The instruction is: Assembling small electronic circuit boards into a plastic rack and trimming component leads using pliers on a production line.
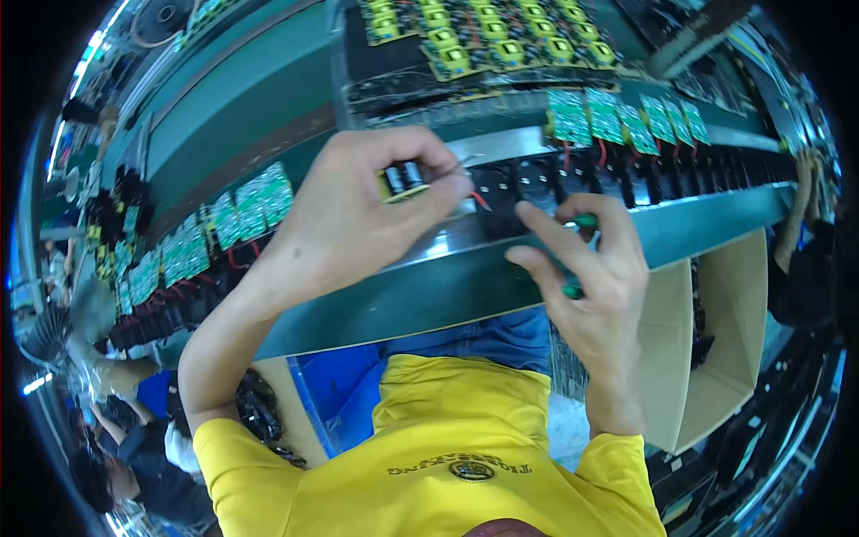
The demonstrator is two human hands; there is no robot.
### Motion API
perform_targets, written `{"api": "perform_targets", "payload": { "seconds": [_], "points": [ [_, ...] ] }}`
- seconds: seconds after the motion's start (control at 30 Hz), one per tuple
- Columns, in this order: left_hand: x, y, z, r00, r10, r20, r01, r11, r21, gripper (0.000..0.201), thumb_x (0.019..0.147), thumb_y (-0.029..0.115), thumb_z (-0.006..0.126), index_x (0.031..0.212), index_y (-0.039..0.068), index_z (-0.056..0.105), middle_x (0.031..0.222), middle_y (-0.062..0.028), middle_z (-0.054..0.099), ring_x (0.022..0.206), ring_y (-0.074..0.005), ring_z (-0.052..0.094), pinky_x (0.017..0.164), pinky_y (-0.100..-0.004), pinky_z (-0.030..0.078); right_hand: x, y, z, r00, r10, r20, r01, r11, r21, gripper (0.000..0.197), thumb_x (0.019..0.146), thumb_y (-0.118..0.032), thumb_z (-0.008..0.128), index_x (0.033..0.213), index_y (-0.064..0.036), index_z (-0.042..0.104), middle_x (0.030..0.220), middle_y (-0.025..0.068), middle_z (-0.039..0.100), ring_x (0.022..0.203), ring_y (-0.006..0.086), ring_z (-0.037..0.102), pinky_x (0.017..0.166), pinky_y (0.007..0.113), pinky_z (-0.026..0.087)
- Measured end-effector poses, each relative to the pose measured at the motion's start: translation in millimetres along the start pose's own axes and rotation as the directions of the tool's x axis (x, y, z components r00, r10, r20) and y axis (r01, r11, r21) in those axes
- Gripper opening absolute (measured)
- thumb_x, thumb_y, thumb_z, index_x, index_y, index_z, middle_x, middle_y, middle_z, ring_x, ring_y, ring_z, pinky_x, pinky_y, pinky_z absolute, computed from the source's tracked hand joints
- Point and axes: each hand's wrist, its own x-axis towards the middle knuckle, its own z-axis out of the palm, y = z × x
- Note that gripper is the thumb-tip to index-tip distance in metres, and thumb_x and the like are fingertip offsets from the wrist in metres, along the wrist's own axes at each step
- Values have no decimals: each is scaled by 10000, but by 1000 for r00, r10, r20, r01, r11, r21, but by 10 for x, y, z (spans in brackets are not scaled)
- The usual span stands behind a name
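Note:
My left hand (376,192) is closed on a small circuit board (404,181) that carries dark cylindrical capacitors and a yellow part. A short red wire (481,200) shows just beyond its fingertips, over a row of black plastic housings (537,183). To the right, my right hand (595,268) curls around a tool with green handles (585,221); its working end is hidden. The right index fingertip is close to a black housing (497,199) that lies between my two hands.
Green circuit boards (569,118) with red wires stand along the row at right, and more boards (250,208) at left. A tray (394,89) of yellow-topped boards lies ahead. An open cardboard box (729,331) stands at lower right, a blue bin (335,385) below the bench. Other people work at both sides.

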Motion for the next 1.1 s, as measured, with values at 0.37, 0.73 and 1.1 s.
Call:
{"api": "perform_targets", "payload": {
  "seconds": [0.37,0.73,1.1],
  "points": [
    [173,-277,286,996,38,-81,-16,968,249,95,953,65,818,955,-16,768,924,-72,762,796,-204,653,783,-330,527,-81,115,232,999,-46,-18,42,983,-179,225,842,-167,955,1058,-139,901,1152,43,665,917,215,594,807,360,540],
    [187,-369,321,997,60,-47,-43,951,308,64,974,17,805,974,-15,750,937,-33,736,838,-142,618,817,-275,502,-85,132,258,999,-35,-10,33,988,-153,175,863,-164,939,1031,-136,900,1153,52,659,895,222,575,789,358,528],
    [181,-372,338,996,57,-61,-38,959,280,58,961,0,804,957,-11,747,920,-31,727,830,-141,607,811,-273,498,-99,144,274,999,-36,-12,34,989,-144,167,864,-163,943,1023,-132,901,1143,52,651,890,219,567,778,354,524]
  ]
}}
